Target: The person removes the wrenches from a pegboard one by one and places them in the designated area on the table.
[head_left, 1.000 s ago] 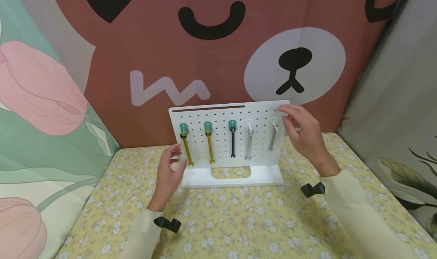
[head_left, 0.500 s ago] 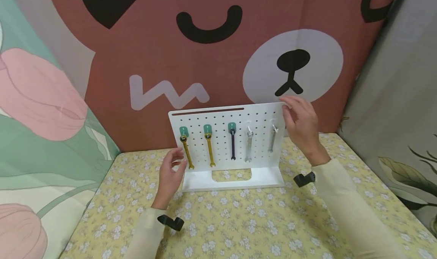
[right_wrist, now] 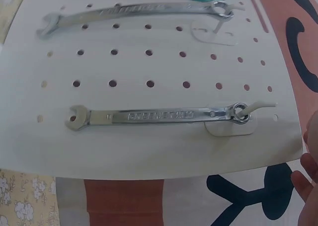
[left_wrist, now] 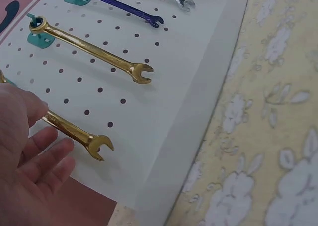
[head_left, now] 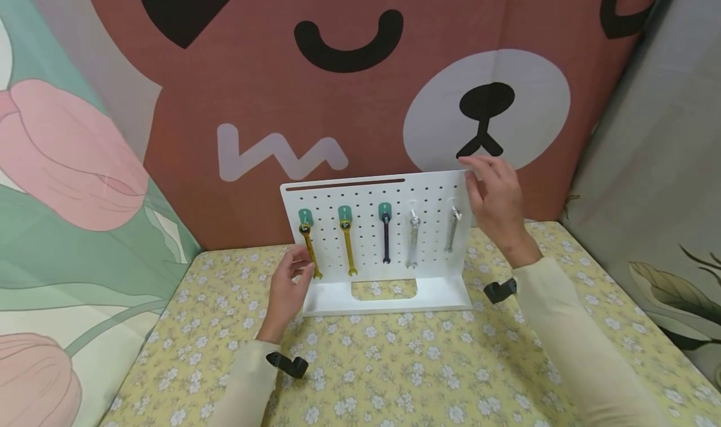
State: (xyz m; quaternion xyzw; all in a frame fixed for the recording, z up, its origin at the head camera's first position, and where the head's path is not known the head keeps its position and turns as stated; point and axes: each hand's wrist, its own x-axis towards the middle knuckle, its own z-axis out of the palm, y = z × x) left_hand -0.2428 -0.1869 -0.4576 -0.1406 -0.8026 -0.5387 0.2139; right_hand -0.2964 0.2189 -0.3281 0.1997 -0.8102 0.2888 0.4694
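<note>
A white pegboard stand (head_left: pixel 428 289) holds a row of hanging combination wrenches. My left hand (head_left: pixel 287 292) is at its left edge, beside the outermost gold wrench (left_wrist: pixel 79 134). The thumb covers part of that wrench's handle and the fingers lie loosely along its other side; firm contact does not show. Bent fingers of my right hand (head_left: pixel 498 205) are at the board's top right corner, near the silver wrench (right_wrist: pixel 174 115) hanging on a clear hook. A second gold wrench (head_left: pixel 348 248), a dark purple wrench (head_left: pixel 386 242) and another silver wrench (head_left: pixel 414 242) hang between.
Beneath the stand, a table (head_left: pixel 383 370) wears a yellow floral cloth. Directly behind rises a brown backdrop (head_left: pixel 259 89) with a cartoon animal face. Patterned curtains flank both sides. A black wrist device (head_left: pixel 288 364) sits on the left sleeve, another (head_left: pixel 500 290) on the right.
My right hand has shifted up and left to the board's top corner. My left hand has moved slightly right, closer to the outermost gold wrench. All the wrenches still hang.
</note>
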